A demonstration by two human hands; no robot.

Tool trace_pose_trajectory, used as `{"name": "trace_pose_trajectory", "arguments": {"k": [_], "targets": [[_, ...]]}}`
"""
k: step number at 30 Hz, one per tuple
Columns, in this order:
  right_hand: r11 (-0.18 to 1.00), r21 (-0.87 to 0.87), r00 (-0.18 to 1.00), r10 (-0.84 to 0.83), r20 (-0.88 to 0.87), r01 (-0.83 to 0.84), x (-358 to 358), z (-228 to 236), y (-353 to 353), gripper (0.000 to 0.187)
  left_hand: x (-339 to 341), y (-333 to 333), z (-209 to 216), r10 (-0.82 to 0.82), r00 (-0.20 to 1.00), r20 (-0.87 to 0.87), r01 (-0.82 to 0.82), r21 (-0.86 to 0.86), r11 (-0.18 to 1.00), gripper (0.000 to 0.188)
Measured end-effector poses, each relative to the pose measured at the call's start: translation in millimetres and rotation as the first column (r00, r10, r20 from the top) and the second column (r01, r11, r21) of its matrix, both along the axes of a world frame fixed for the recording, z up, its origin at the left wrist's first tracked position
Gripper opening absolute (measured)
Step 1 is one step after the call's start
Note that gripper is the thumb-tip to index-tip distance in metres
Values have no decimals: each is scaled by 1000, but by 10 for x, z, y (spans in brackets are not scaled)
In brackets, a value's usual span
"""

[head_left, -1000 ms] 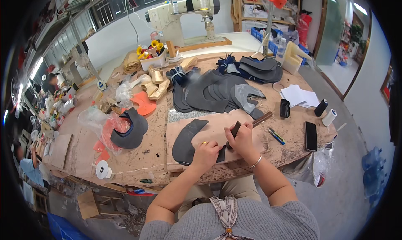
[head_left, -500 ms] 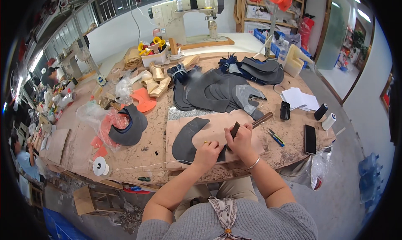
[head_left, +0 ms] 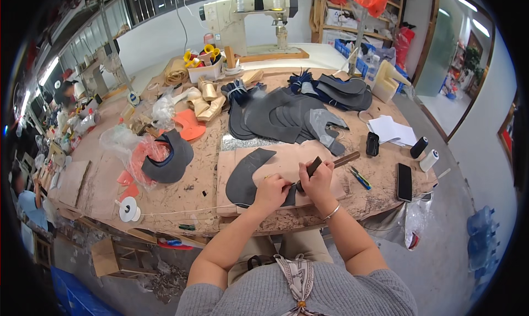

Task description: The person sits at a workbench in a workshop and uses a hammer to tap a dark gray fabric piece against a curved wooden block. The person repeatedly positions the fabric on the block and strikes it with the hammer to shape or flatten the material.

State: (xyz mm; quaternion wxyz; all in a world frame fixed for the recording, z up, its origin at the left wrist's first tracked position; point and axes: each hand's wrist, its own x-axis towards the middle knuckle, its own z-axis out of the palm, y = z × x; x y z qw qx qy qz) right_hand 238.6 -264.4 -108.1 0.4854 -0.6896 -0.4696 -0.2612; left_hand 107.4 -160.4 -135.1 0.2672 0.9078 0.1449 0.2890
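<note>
Piece point(head_left: 241, 183): dark grey, curved, flat on the board point(head_left: 284, 166); work unfinished, we judge.
Left hand point(head_left: 272, 191): fingers over the piece; grip, we cannot tell.
Right hand point(head_left: 317, 182): clenched round a dark tool point(head_left: 314, 165).
Heap of similar pieces point(head_left: 275, 117): beyond the board; how many done, we cannot tell.

Your left hand point(head_left: 273, 191) covers part of the dark curved piece point(head_left: 242, 178); your right hand point(head_left: 318, 182) hides the gripped stretch of the dark tool point(head_left: 314, 165). Far left of your grip, a co-worker point(head_left: 32, 204) is blurred.
</note>
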Motion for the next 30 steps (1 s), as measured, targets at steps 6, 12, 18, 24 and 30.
{"name": "trace_pose_trajectory", "arguments": {"k": [6, 12, 18, 24, 30], "targets": [[999, 32, 1000, 19, -17, -18, 18, -21, 14, 19, -57, -54, -61, -24, 997, 72, 3, 272, 962, 10], [999, 40, 999, 19, -39, -17, 8, -64, 5, 19, -80, -54, -33, -32, 999, -3, 30, 416, 909, 13], [996, -5, 996, 88, -25, -88, 86, 106, 25, 22, -94, -15, 17, -84, 991, -100, 124, 521, 845, 17], [990, 111, 996, 86, -25, -83, 74, 362, 66, 24, -94, -10, -41, -94, 994, -49, 106, 414, 904, 17], [987, -105, 991, 129, 36, -125, 180, 186, 101, 23, -101, -1, -64, -88, 996, 8, 79, 365, 928, 17]]}}
